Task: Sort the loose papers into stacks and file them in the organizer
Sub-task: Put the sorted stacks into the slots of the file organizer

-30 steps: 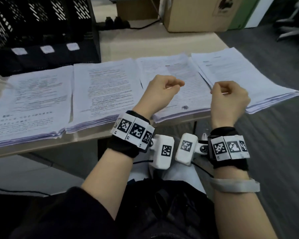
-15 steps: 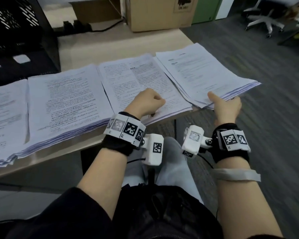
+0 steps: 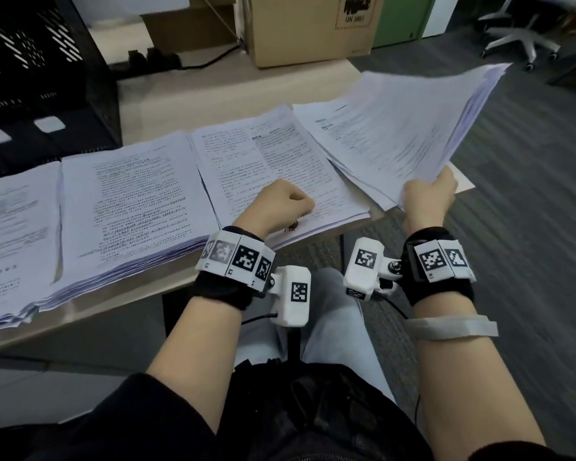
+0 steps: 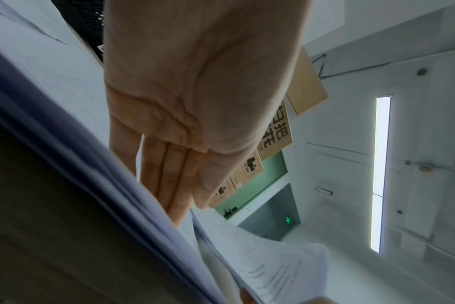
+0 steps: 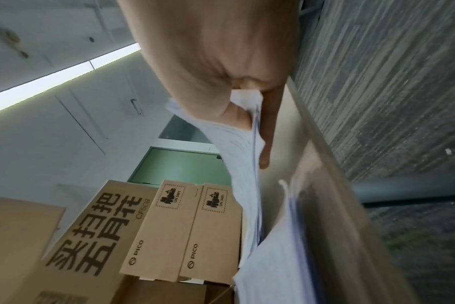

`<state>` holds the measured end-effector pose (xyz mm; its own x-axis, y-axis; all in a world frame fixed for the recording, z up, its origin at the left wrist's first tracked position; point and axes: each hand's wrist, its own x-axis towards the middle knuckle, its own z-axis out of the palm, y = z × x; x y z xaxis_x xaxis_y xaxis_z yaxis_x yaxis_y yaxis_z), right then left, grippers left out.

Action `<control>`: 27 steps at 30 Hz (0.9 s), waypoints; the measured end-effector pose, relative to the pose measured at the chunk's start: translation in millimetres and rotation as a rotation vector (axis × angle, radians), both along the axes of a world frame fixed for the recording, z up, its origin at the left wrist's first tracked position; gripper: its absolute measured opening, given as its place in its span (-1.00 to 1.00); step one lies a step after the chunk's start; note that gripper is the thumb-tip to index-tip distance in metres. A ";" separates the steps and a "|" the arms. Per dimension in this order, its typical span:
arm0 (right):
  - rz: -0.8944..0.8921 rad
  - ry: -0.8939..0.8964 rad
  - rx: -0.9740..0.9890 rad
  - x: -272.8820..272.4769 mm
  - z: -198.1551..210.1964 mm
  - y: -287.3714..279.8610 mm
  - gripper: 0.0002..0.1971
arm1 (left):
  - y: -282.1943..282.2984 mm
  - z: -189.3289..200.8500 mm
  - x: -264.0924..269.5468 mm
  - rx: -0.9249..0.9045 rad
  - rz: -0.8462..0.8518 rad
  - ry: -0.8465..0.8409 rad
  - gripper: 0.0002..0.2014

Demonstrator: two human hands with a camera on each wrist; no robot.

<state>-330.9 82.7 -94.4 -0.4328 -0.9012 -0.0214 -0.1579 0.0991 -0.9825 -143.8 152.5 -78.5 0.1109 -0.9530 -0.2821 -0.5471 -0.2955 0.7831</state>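
Several stacks of printed papers lie side by side along the table's front edge (image 3: 120, 314). My right hand (image 3: 428, 197) grips the near corner of the rightmost bundle (image 3: 413, 121) and holds it tilted up off the table. In the right wrist view the thumb and fingers (image 5: 270, 127) pinch that bundle (image 5: 242, 164), while some sheets (image 5: 273, 257) stay lying below. My left hand (image 3: 280, 204) rests on the near edge of the neighbouring stack (image 3: 273, 154). In the left wrist view its fingers (image 4: 169, 174) point down onto the paper (image 4: 65, 102). The black mesh organizer (image 3: 40, 78) stands at the back left.
Two more paper stacks (image 3: 130, 201) (image 3: 10, 234) fill the left of the table. A cardboard box (image 3: 313, 28) and a black power strip (image 3: 153, 58) sit at the back. A white office chair (image 3: 519, 38) stands on the grey carpet to the right.
My right hand reached the near corner of the rightmost stack, took hold of it and lifted it up. My left hand came down onto the stack beside it.
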 end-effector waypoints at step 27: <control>0.522 -0.290 -0.471 104.0 93.9 4.1 -0.59 | 31.5 106.9 173.3 -0.860 0.651 0.262 -0.65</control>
<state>-227.0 86.8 -0.5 0.0161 -0.9295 0.3684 0.2018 -0.3579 -0.9117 29.5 184.1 28.3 0.6950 -0.6237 0.3577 -0.2729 0.2314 0.9338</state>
